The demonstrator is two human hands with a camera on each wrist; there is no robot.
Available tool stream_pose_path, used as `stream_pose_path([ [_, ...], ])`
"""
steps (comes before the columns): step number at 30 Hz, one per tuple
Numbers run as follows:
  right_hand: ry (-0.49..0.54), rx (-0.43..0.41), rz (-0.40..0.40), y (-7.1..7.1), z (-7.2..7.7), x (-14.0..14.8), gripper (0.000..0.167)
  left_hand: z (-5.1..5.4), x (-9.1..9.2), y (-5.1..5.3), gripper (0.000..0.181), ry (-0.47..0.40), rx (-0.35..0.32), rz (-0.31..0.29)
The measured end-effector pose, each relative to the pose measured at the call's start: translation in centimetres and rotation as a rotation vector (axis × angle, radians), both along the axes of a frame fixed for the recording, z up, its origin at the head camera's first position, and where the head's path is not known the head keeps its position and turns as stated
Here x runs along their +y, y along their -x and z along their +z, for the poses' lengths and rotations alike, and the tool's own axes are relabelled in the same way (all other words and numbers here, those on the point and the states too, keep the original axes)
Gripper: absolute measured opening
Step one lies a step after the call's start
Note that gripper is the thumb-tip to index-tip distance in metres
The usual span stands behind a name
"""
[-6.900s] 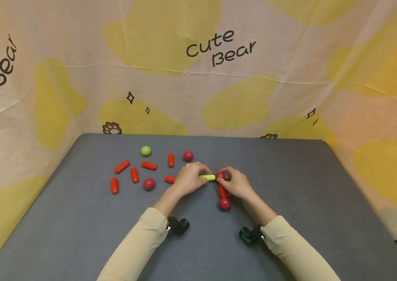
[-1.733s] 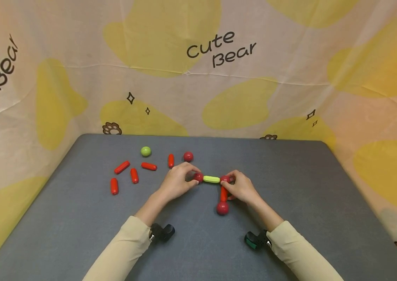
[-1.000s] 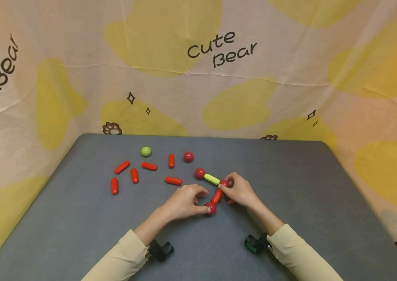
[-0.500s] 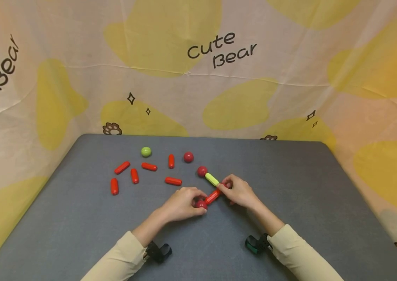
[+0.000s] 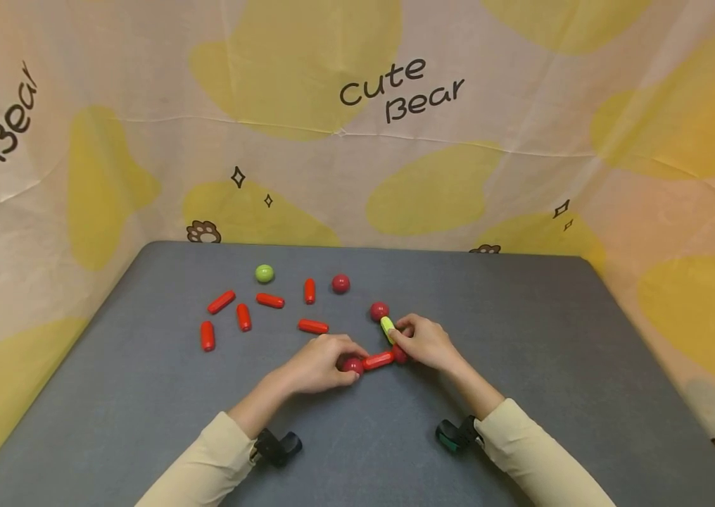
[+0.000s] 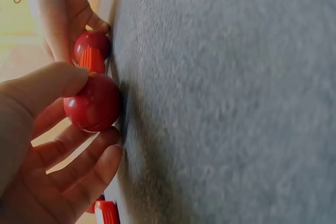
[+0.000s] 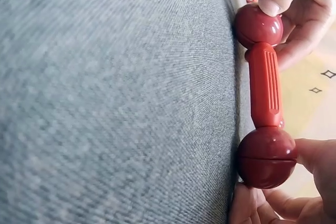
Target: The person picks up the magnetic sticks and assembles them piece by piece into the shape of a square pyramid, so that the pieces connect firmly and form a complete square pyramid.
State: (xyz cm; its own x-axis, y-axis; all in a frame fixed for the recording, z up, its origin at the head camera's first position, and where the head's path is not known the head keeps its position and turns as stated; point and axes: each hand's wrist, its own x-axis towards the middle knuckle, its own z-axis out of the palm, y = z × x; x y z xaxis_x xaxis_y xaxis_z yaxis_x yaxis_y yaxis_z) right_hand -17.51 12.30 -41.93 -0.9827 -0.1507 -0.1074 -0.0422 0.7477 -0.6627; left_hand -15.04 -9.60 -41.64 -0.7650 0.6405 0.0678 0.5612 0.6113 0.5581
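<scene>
At left, six loose red rods (image 5: 243, 317) and the green ball (image 5: 264, 274) lie where they were on the table (image 5: 554, 366); the left hand (image 5: 319, 362) holds the near ball (image 5: 352, 366) between thumb and curled fingers, a narrow grip; beyond it the loose red ball (image 5: 341, 284) stays put. From the near ball, the joined red rod (image 5: 378, 360) has swung from a slant to almost crosswise between the hands; the far ball (image 5: 379, 311) has shifted rightward, and the yellow-green rod (image 5: 387, 329) runs from it more steeply towards the person; at the bend, the corner ball (image 5: 400, 354) has come nearer the person, pinched by the right hand (image 5: 427, 343), thumb against its side and fingers beneath in the right wrist view; the linked parts appear to have turned together, so the joints seem to hold, though whether they are fully seated I cannot tell.
</scene>
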Motion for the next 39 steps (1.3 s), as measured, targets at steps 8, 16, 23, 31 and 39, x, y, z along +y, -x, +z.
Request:
stream_pose_path([
  [8, -0.054, 0.019, -0.003, 0.3, -0.2, -0.5, 0.035, 0.3, -0.3, 0.3, 0.029, 0.025, -0.063, 0.039],
  [16, -0.080, 0.030, -0.009, 0.0, -0.3, -0.5, 0.034, 0.1, -0.4, 0.0, 0.027, 0.022, -0.042, 0.060],
  [23, -0.036, 0.044, 0.007, -0.7, -0.3, 0.2, 0.035, 0.1, -0.5, -0.3, 0.026, 0.013, -0.030, 0.069],
  [31, -0.043, -0.006, -0.012, -1.0, -0.6, 0.4, 0.036, 0.2, -0.6, -0.8, 0.027, 0.029, -0.012, 0.053],
  [39, -0.033, -0.009, -0.004, -1.0, -0.7, 0.5, 0.037, 1.0, -1.4, -0.6, 0.032, -0.026, -0.040, 0.077],
])
